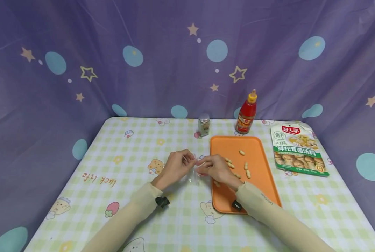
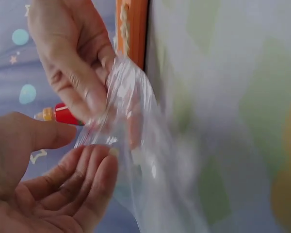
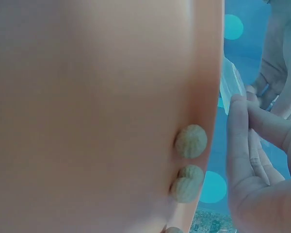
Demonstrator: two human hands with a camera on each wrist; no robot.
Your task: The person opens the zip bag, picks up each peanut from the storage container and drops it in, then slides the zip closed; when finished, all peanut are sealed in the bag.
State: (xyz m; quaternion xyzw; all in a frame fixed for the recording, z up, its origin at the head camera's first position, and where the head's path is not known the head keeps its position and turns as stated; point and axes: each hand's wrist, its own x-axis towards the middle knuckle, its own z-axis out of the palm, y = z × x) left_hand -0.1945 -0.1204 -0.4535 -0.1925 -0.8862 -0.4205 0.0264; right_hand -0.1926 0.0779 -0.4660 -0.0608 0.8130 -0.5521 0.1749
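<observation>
A clear, thin plastic bag point(image 2: 150, 165) hangs between my two hands over the table, left of the orange tray point(image 1: 217, 140). My right hand point(image 1: 217, 169) pinches its edge between thumb and index finger; the right wrist view shows a fold of the plastic at those fingertips. Opposite it, my left hand point(image 1: 176, 166) holds the bag's mouth, thumb and fingers bent at the film. Its fingertips lie close to the right hand's. Several unshelled peanuts point(image 1: 248, 174) lie scattered in the tray, partly hidden under the right forearm. Two peanuts point(image 3: 190, 141) sit near the tray's rim in the right wrist view.
Behind the tray stands a red sauce bottle point(image 1: 246, 115) with a yellow cap, and left of it a small glass shaker point(image 1: 204, 125). A green and white mushroom seasoning packet point(image 1: 297, 150) lies to the tray's right. A purple curtain point(image 1: 162, 87) encloses the checked tablecloth point(image 1: 90, 206).
</observation>
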